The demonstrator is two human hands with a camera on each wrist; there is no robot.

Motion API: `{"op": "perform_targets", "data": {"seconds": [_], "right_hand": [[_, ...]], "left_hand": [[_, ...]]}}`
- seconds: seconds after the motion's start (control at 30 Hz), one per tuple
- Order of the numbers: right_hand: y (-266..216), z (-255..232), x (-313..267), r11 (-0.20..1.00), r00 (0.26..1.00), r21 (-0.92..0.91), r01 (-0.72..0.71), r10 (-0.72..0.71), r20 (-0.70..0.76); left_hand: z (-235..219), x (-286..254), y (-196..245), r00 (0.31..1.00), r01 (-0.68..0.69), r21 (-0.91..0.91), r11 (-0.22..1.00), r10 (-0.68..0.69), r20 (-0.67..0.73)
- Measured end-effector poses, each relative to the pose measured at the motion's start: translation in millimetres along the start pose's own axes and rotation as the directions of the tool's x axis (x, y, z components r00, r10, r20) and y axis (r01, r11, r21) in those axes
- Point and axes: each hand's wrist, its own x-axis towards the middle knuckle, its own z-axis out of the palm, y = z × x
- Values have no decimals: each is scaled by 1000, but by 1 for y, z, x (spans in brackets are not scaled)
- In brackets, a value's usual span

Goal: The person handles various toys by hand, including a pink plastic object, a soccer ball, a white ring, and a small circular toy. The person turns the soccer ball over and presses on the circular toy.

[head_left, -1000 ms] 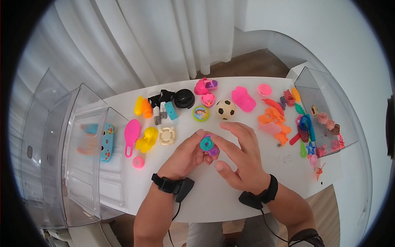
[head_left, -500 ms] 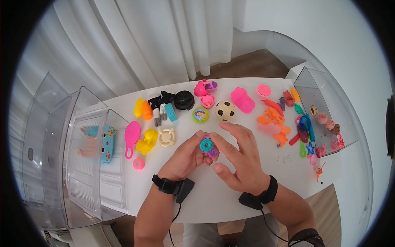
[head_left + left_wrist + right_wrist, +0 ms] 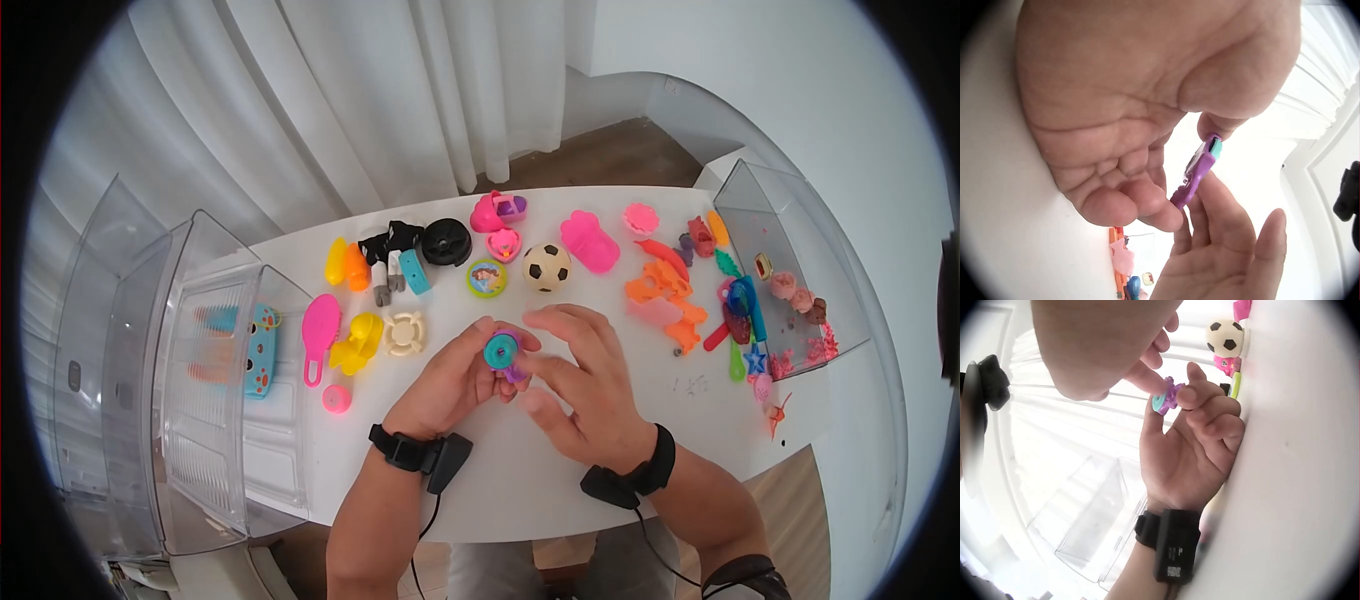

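Note:
A small purple toy with a round teal disc is pinched by my left hand, its thumb at one edge and fingertips at the opposite edge. Seen edge-on in the left wrist view, the purple toy is thin, with the teal part on its far face. My right hand comes from the right, fingers extended and slightly bent, thumb held apart. In the right wrist view, its index finger touches the teal side of the toy. Both hands are above the white table.
Beyond the hands sit a toy soccer ball, a green-rimmed disc and a pink cap-shaped toy. A cream ring, yellow toy and pink brush lie left. Clear bins stand left; orange pieces lie right.
My right index fingertip has shifted from the disc's upper right edge down along its right side. The left hand keeps its pinch and the toy stays in place.

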Motion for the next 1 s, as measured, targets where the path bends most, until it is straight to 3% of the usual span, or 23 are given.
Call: {"op": "perform_targets", "data": {"seconds": [0.07,0.1,0.47,0.63,1.0], "right_hand": [[14,-3,-7,991,990,18,136,-136,40],[14,-3,-6,990,989,19,138,-139,41],[-4,-5,4,999,1000,37,5,-4,-12],[7,-3,-3,994,996,75,83,-86,33],[6,0,-1,994,998,91,60,-62,12]], "left_hand": [[5,0,2,999,-9,22,1000,10,-53],[5,-1,3,999,-4,27,1000,5,-46],[-13,2,-3,998,11,-37,999,-9,59],[-14,2,-2,997,14,-1,1000,-14,79],[0,0,0,1000,12,-8,1000,-12,-14]]}}
